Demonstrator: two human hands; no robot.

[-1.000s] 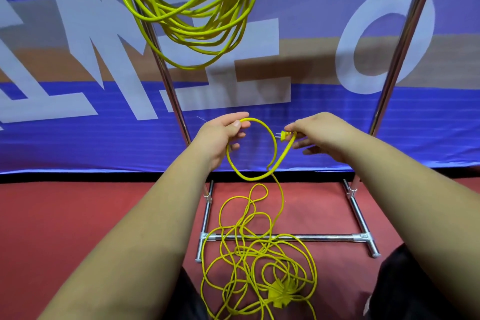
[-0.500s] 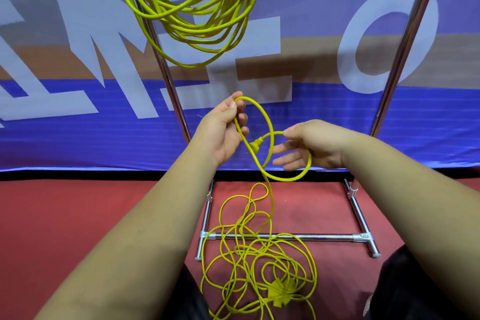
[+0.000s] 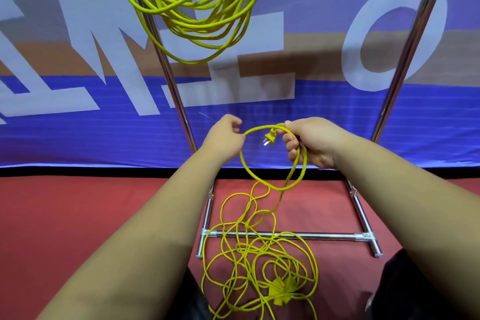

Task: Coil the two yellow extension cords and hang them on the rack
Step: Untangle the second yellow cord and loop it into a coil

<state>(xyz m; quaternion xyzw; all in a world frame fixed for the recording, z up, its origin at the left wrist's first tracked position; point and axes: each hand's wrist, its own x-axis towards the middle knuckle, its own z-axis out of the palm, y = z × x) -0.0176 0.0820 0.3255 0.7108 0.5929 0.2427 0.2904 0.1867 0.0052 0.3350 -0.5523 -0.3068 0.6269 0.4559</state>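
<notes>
One cord loop (image 3: 240, 158) — left hand (image 3: 223, 135) pinches arc, right hand (image 3: 313, 143) grips plug (image 3: 269, 136) end.

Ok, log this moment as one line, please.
step: coiling | left hand: pinches loop | right hand: grips loop near plug | first coil: hangs beside rack post | loose cord: tangled on floor

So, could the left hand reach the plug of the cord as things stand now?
Probably yes. The plug hangs free inside the loop, by the right hand, with nothing between it and the left hand. The left hand holds the loop, though, so it must let go first.
</notes>
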